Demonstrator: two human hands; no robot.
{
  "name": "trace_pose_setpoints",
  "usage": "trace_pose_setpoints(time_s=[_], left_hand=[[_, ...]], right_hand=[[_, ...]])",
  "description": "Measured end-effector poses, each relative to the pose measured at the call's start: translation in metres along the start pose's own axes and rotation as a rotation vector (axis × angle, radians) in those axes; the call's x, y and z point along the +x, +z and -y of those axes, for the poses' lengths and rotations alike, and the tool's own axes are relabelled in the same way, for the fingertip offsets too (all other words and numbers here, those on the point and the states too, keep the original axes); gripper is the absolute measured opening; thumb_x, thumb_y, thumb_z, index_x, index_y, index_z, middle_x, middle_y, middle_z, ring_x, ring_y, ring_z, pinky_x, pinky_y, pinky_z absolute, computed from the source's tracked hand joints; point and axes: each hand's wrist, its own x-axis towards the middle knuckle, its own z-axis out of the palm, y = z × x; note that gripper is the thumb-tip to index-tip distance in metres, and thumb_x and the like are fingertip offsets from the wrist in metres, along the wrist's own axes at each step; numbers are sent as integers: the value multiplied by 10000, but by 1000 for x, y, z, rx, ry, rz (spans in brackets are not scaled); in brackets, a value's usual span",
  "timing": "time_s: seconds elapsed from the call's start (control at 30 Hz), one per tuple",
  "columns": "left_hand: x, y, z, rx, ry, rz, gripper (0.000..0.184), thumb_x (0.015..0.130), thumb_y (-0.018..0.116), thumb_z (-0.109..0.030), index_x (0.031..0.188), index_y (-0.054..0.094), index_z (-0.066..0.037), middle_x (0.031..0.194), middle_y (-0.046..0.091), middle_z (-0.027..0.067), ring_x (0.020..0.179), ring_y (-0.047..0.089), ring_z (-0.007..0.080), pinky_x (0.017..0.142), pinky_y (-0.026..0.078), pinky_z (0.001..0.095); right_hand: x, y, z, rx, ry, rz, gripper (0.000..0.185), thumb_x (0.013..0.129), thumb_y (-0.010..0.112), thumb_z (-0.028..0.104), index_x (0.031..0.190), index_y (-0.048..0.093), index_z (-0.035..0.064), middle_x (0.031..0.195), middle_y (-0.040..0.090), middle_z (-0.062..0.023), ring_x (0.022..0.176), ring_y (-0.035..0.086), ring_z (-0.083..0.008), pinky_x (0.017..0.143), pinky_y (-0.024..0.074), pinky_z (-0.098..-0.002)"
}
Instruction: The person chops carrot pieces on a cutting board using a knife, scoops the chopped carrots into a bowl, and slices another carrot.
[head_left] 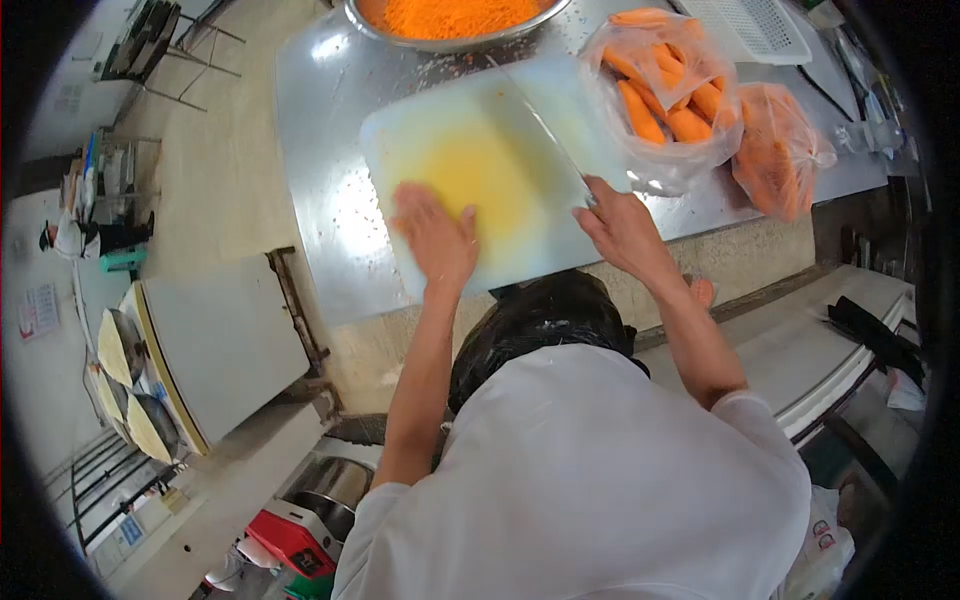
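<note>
A pale cutting board point(400, 130) with a yellow-orange stain lies on the metal table, close to my body. My left hand point(437, 232) is over the board's near left part, fingers outstretched and slightly blurred, holding nothing; whether the palm touches the board I cannot tell. In my right hand point(622, 225) is the handle of a large knife point(545, 125), its long blade slanting away to the far left across the board. Beyond the board stands a metal bowl point(475, 42) of finely chopped orange carrot point(455, 15). To the right sits an open clear bag of whole carrots point(685, 115).
Orange bits are scattered on the metal table point(320, 190). A tied bag of orange contents point(778, 160) and a white plastic basket point(755, 35) are at the right. A black plastic bag point(545, 325) lies against my front. Another person point(75, 238) is far left.
</note>
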Motion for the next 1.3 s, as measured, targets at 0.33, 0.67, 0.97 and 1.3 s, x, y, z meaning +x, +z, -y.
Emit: trace_pose_setpoints(time_s=[0.33,0.67,0.97,1.3], left_hand=[[-81,-37,37,21,1,101,1165,938,602,-677,1607,85,124,1686,78,344,1574,50,509,1247,86,638],[-16,-42,60,39,142,32,1013,977,579,-567,1588,182,136,1675,117,359,1573,105,494,1243,123,634],[-13,-9,-4,-125,227,-7,840,1054,476,-456,1580,204,141,1655,182,369,1556,139,519,1251,136,612],[163,-130,-74,-535,542,-576,632,1062,487,-269,1558,309,82,1604,324,321,1509,292,468,1251,208,500]], right_hand=[[111,46,14,-354,-443,75,436,903,650,212,1320,584,108,824,702,-203,782,690,-429,698,530,-545],[-38,36,27,277,22,268,345,953,681,206,1252,595,58,739,650,-86,621,645,-239,562,495,-374],[-99,106,-7,999,575,83,258,1022,649,265,1173,603,60,765,569,-12,579,533,-96,515,467,-264],[-63,30,83,837,187,209,208,1011,642,221,1037,594,20,660,537,13,545,534,-93,529,455,-278]])
